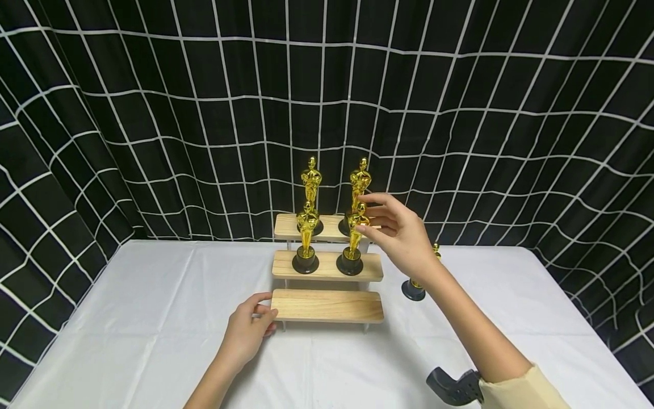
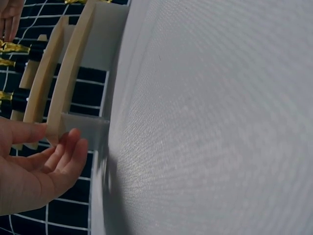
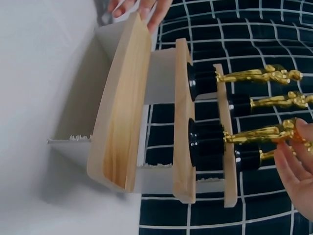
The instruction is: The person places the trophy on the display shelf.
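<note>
A three-tier display stand with pale wooden shelves stands on the table; the left end of its lowest shelf (image 1: pixel 327 305) is pinched by my left hand (image 1: pixel 248 328), thumb on top and fingers below. Gold statuettes on round black bases stand upright in pairs on the upper two tiers. My right hand (image 1: pixel 403 233) holds the upper body of the middle tier's right statuette (image 1: pixel 352 245) between thumb and fingers, its base resting on the shelf (image 1: pixel 327 267). Beside it is the left statuette (image 1: pixel 306 233). In the right wrist view, fingers overlap the held statuette's (image 3: pixel 259 134) head.
Another gold statuette stands on the white-covered table (image 1: pixel 168 318) right of the stand, its black base (image 1: pixel 413 290) showing and its body partly hidden by my right forearm. Two statuettes stand on the top shelf (image 1: pixel 286 226). A black cloth with a white grid (image 1: pixel 204 125) hangs behind.
</note>
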The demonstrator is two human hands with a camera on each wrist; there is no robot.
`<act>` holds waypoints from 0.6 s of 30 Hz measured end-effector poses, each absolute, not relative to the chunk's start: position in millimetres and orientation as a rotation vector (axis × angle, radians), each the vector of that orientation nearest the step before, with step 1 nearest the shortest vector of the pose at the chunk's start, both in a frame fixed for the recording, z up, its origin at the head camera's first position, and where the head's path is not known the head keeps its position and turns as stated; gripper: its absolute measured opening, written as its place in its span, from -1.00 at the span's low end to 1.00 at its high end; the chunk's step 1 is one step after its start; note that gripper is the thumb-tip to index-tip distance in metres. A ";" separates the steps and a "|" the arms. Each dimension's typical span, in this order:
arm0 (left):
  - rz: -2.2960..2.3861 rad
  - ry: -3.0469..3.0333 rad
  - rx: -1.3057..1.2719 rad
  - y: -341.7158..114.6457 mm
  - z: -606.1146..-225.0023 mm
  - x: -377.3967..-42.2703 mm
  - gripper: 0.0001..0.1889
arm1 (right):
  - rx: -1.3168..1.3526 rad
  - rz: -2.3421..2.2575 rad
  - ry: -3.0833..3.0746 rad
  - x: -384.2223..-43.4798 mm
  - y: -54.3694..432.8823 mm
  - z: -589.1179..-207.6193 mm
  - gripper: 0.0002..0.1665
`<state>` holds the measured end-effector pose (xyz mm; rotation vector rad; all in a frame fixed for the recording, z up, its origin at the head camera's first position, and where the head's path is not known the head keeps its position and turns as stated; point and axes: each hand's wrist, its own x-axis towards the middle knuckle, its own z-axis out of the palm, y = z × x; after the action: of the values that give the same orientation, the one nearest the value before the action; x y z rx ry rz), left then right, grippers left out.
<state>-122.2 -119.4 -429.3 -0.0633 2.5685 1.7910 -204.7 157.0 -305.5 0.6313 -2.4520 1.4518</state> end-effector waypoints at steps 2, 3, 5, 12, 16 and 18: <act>1.791 2.568 -0.059 -119.5 -429.6 -122.1 -0.57 | 0.638 1.462 -2.436 -203.7 159.6 -305.7 -0.44; 1.793 2.567 -0.060 -119.6 -429.7 -122.0 -0.57 | 0.640 1.468 -2.431 -203.7 161.0 -306.0 -0.44; 1.796 2.564 -0.057 -119.8 -429.7 -121.8 -0.57 | 0.642 1.469 -2.428 -203.3 163.9 -306.4 -0.43; 1.795 2.563 -0.049 -120.5 -429.6 -121.4 -0.56 | 0.637 1.446 -2.432 -200.2 175.0 -308.8 -0.45; 1.795 2.565 -0.045 -120.2 -429.6 -121.2 -0.57 | 0.619 1.427 -2.434 -198.5 181.8 -311.1 -0.47; 1.794 2.566 -0.043 -120.0 -429.6 -121.1 -0.57 | 0.610 1.428 -2.432 -198.2 184.8 -313.0 -0.47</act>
<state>-121.1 -120.0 -429.6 -0.0427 2.5661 1.7936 -198.2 184.8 -313.0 0.6104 -2.4323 1.4275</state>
